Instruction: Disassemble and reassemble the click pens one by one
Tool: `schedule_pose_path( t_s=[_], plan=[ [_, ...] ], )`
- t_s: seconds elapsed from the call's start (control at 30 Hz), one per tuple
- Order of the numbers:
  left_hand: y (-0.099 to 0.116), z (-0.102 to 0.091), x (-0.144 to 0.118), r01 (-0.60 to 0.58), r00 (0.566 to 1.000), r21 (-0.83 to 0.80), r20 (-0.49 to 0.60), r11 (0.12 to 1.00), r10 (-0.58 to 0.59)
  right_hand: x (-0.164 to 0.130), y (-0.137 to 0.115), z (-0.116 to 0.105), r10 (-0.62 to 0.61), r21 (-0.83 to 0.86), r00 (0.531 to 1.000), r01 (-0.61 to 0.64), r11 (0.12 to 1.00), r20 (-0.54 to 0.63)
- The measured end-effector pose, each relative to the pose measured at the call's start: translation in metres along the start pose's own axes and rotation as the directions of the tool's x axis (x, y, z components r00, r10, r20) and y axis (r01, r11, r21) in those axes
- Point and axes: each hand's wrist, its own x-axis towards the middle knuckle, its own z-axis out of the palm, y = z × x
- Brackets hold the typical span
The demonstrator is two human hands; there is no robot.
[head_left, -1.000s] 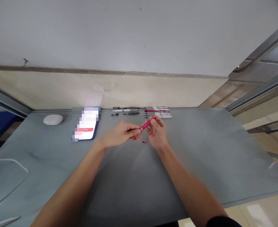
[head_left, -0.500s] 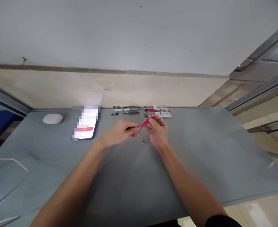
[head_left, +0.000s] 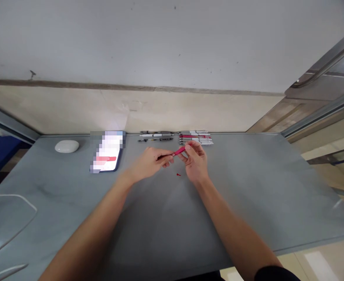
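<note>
Above the middle of the grey table (head_left: 248, 187), both my hands grip one red pen (head_left: 179, 151). My left hand (head_left: 150, 164) pinches its thin dark end, and my right hand (head_left: 195, 162) closes its fingers around the red barrel. On the table just below the hands lies a small red piece (head_left: 178, 174). Behind the hands, along the far edge, lie a row of grey and dark pens (head_left: 155, 137) and a row of white and red pens (head_left: 195, 137).
A phone (head_left: 107, 153) with a lit screen lies to the left of the hands. Further left sits a white oval case (head_left: 66, 146). A white cable (head_left: 16, 203) loops over the table's left front corner. A wall rises directly behind the table.
The pen has tilted a little flatter between my hands, and both hands shifted slightly up and away. The small red piece stayed where it was.
</note>
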Motion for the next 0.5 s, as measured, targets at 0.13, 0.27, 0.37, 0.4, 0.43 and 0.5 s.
schedule_pose_path(
  t_s=[0.13, 0.27, 0.37, 0.4, 0.43, 0.5],
  plan=[
    [0.004, -0.005, -0.001, 0.06, 0.987, -0.141, 0.154, 0.988, -0.038, 0.002, -0.003, 0.0, 0.014, 0.02, 0.999, -0.015, 1.0, 0.052],
    [0.008, 0.0, 0.0, 0.03, 0.999, -0.021, 0.038, 0.999, -0.029, 0.005, 0.002, 0.002, 0.017, 0.061, 1.0, -0.016, 0.998, -0.018],
    [0.007, 0.005, 0.001, 0.001, 0.998, 0.142, -0.057, 0.99, 0.007, 0.003, 0.004, 0.005, -0.012, 0.056, 0.995, 0.018, 0.998, -0.103],
    [0.006, 0.005, 0.001, -0.002, 0.998, 0.168, -0.066, 0.986, 0.014, 0.003, 0.004, 0.005, -0.021, 0.042, 0.993, 0.026, 0.999, -0.114],
    [0.005, 0.006, 0.001, -0.008, 0.997, 0.176, -0.069, 0.984, 0.02, 0.001, 0.003, 0.005, -0.026, 0.025, 0.994, 0.029, 0.999, -0.109],
    [0.003, 0.004, 0.001, -0.031, 0.997, 0.146, -0.07, 0.989, 0.042, 0.0, 0.001, 0.004, -0.026, -0.006, 0.997, 0.026, 1.0, -0.068]
  ],
)
